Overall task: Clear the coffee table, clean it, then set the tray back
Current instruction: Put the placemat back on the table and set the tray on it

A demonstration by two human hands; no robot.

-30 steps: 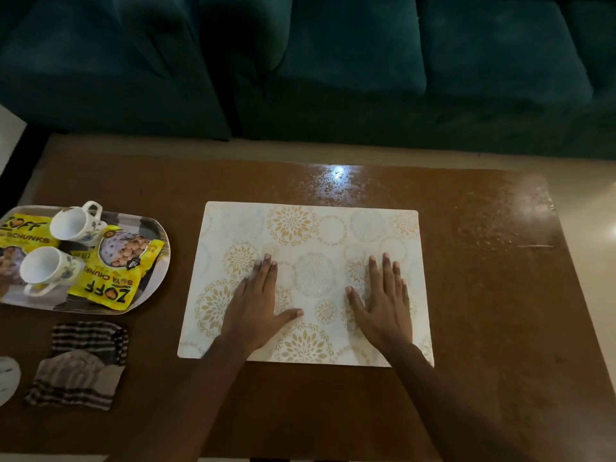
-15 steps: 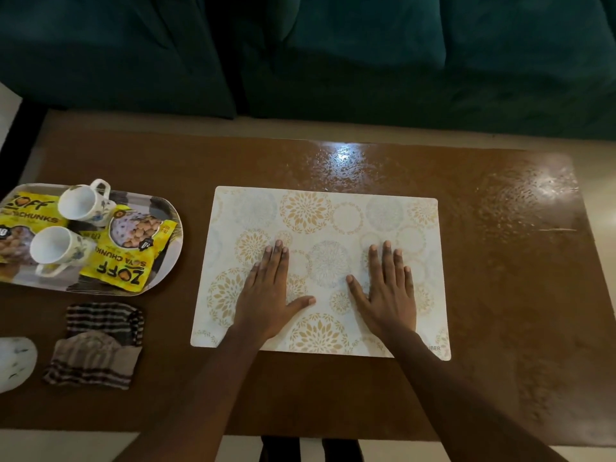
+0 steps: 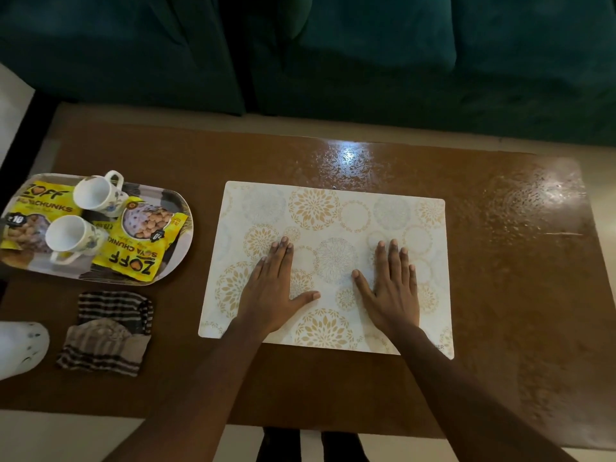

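A white placemat [image 3: 333, 208] with gold flower circles lies flat in the middle of the brown coffee table [image 3: 500, 295]. My left hand [image 3: 271, 288] and my right hand [image 3: 391, 288] both rest on it palm down, fingers straight. At the table's left end sits an oval tray [image 3: 181, 208] carrying two white cups [image 3: 95, 193] [image 3: 71, 238] and two yellow snack packets [image 3: 140, 245] [image 3: 30, 211]. A striped cloth [image 3: 106, 331] lies folded in front of the tray.
A dark green sofa [image 3: 333, 61] runs along the far side of the table. A white object [image 3: 20, 345] pokes in at the left edge beside the cloth. The table's right part shines with a wet-looking sheen [image 3: 540, 195].
The view has shifted, so the table sits a little further right and lower in frame. Both hands stay flat on the placemat in the same places.
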